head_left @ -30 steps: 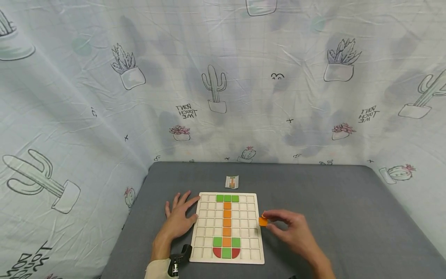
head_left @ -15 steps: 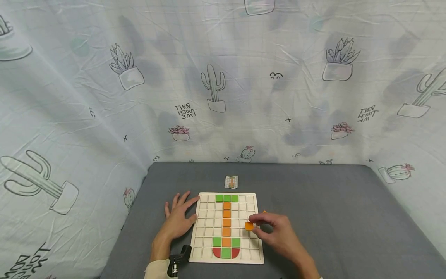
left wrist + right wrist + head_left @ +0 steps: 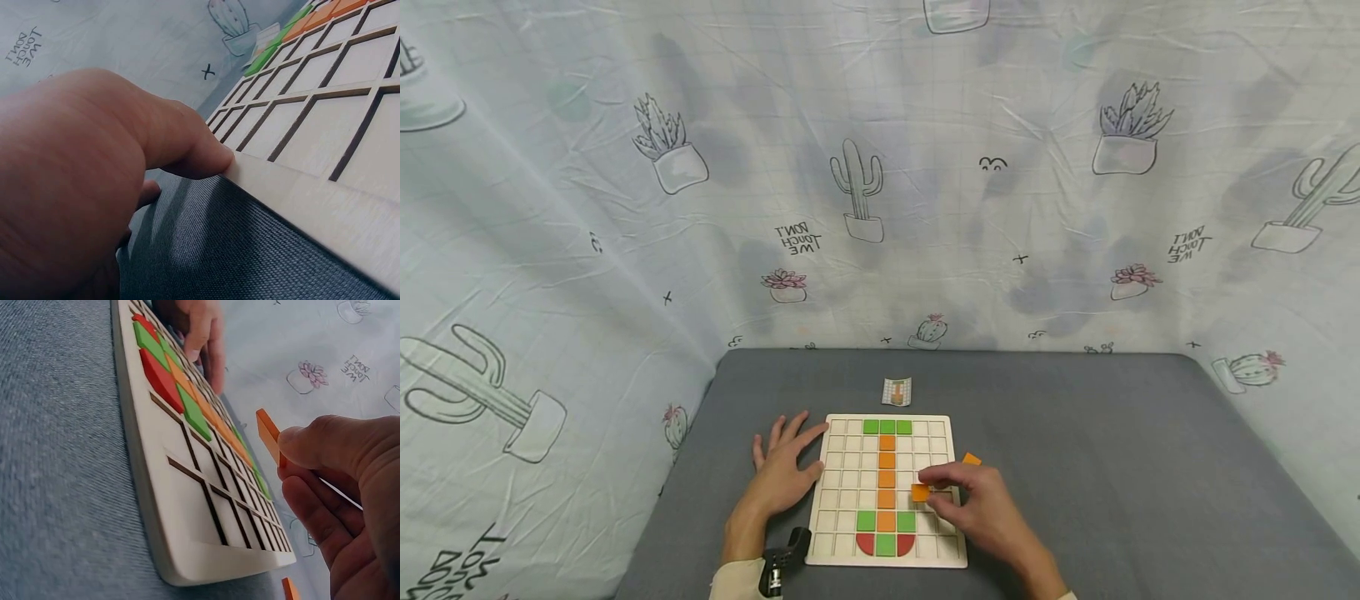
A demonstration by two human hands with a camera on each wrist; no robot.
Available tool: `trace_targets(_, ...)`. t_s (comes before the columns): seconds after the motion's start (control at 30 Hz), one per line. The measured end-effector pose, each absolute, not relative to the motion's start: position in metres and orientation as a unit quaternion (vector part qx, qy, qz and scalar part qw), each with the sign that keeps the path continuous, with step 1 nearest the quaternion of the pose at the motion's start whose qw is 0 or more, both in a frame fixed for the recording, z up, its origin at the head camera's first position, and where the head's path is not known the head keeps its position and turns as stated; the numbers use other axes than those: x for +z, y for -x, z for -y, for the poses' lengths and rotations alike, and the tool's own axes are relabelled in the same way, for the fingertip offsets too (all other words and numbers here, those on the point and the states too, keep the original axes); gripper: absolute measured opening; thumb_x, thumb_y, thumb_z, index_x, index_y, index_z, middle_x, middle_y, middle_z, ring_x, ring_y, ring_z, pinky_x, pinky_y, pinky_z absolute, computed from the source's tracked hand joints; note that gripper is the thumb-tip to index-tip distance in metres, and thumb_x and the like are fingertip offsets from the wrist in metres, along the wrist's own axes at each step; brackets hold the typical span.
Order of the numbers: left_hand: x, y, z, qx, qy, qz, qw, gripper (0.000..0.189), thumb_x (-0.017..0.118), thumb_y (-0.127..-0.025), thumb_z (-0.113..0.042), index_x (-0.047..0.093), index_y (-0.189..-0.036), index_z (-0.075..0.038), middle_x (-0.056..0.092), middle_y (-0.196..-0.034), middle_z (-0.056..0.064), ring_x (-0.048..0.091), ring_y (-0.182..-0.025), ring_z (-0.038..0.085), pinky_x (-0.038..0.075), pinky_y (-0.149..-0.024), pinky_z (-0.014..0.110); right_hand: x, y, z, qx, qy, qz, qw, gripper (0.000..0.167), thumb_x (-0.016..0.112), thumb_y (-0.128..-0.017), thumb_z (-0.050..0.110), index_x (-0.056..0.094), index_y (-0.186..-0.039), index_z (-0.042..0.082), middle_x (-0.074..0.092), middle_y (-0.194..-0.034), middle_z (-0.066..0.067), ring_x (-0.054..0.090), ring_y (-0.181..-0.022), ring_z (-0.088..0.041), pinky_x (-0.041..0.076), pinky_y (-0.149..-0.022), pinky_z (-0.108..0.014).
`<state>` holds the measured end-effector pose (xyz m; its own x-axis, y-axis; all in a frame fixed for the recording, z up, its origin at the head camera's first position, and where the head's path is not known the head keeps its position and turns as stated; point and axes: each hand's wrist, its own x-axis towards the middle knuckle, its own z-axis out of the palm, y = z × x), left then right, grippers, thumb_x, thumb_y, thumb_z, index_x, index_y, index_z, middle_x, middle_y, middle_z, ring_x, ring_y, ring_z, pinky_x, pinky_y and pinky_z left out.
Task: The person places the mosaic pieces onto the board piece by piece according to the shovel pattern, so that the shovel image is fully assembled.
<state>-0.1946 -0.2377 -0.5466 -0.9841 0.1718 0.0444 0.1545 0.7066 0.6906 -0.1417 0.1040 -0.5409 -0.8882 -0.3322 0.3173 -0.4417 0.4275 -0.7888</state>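
Note:
A wooden grid board [image 3: 838, 537] lies flat, with a column of orange square tiles [image 3: 887, 461] and green tiles [image 3: 887, 427] across its top. Lower down are green squares and two red rounded tiles [image 3: 866, 544]. Between thumb and fingers my right hand [image 3: 973, 504] pinches an orange square tile [image 3: 921, 492], held above the board just right of the orange column; the right wrist view shows that tile [image 3: 269, 434] tilted on edge. My left hand [image 3: 782, 475] rests at the board's left edge, fingers spread, the thumb [image 3: 206, 153] touching the rim.
Another orange tile [image 3: 972, 459] lies on the grey table [image 3: 1112, 467], just right of the board and behind my right hand. A small pattern card [image 3: 897, 392] lies beyond the board's far edge. A cactus-printed curtain [image 3: 940, 208] hangs around the table.
My right hand has moved left from beside the board to over it, carrying the orange tile. The other orange tile on the table has come into fuller view. My left hand stays put.

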Motion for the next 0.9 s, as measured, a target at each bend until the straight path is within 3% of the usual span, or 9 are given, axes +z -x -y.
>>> trace_targets(0.5,-0.544,0.198,0.238,0.369,-0.085,-0.925,0.016,0.062,0.076,-0.096,-0.009,0.063,-0.156,-0.019,0.035,-0.176,0.022,0.011,-0.167,0.054,-0.01,-0.125,0.081,-0.547,0.147,-0.09,0.457,-0.256,0.849,0.072,0.032,0.086,-0.086,-0.004,0.085,-0.114,0.012,0.084,-0.109,0.004,0.078,-0.1,-0.01,0.064,-0.092,-0.028)
trace_targets(0.9,-0.545,0.199,0.237,0.373,-0.085,-0.924,0.01,0.061,0.076,-0.096,-0.009,0.064,-0.155,-0.019,0.036,-0.176,0.022,0.012,-0.166,0.055,-0.009,-0.125,0.081,-0.55,0.149,-0.085,0.439,-0.264,0.857,0.057,0.032,0.086,-0.089,-0.001,0.084,-0.117,0.014,0.083,-0.113,0.004,0.077,-0.103,-0.012,0.064,-0.095,-0.031)
